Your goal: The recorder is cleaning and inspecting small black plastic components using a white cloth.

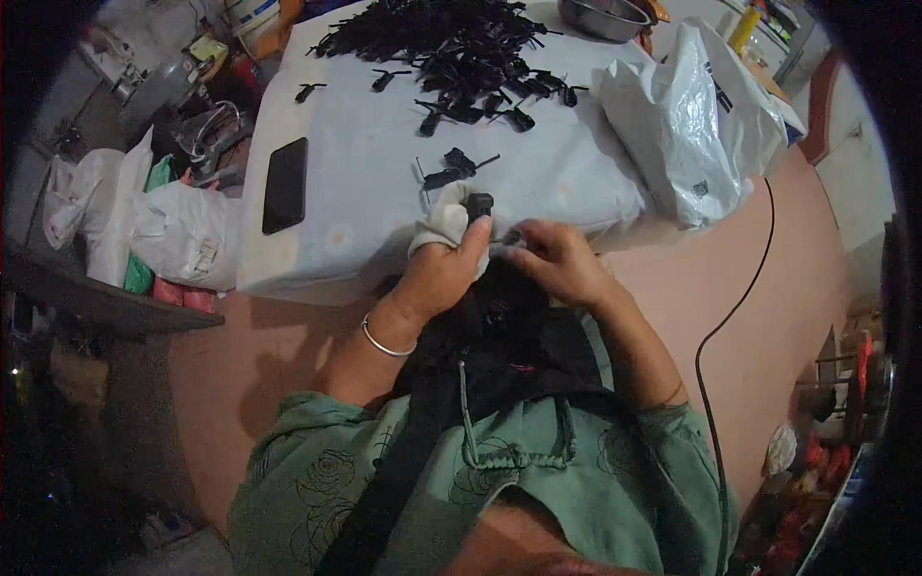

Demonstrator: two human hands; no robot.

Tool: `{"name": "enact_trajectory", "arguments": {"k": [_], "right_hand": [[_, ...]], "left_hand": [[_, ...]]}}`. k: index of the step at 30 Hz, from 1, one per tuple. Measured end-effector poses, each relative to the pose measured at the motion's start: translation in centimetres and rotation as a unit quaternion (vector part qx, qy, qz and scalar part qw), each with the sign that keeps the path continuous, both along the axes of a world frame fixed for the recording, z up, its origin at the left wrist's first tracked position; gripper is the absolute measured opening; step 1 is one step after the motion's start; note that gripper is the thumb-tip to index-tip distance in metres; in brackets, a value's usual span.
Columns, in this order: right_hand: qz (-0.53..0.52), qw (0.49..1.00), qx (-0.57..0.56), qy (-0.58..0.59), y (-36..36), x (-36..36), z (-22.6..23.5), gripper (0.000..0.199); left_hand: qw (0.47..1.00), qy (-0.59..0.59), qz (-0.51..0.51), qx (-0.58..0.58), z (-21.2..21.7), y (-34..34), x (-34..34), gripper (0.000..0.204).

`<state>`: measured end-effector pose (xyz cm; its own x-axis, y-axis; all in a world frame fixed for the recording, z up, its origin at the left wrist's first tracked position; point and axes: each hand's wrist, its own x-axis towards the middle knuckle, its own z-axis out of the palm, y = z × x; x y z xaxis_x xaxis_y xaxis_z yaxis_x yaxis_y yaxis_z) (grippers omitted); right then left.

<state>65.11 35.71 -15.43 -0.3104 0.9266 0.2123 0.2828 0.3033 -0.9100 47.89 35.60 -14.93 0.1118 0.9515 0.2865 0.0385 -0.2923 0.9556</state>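
At the table's near edge, my left hand (449,267) is closed around a small black plastic part (479,204), whose blocky end sticks up past the thumb. White cloth (444,223) covers the fingers of that hand; whether it is a glove or a loose rag I cannot tell. My right hand (565,264) is just to the right, thumb and fingers pinched together close to the part. What they grip is too small to make out. Just beyond my hands lie a couple of black parts with thin arms (453,173).
A big heap of similar black parts (432,43) covers the far table, with several strays before it. A black phone (285,186) lies left. At the right stand a white plastic bag (687,125) and a metal bowl (605,17). A black cable (735,309) hangs at right.
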Motion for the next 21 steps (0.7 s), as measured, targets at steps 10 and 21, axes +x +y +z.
{"name": "enact_trajectory", "arguments": {"k": [10,21], "right_hand": [[0.03,1.0,0.002,0.001,0.2,-0.6,1.8,0.014],[0.065,0.995,0.031,-0.067,-0.3,-1.1,1.0,0.025]], "left_hand": [[0.987,0.023,-0.13,-0.095,0.5,-0.8,-0.2,0.027],[0.99,0.093,-0.096,0.043,-0.7,-0.7,0.1,0.021]]}}
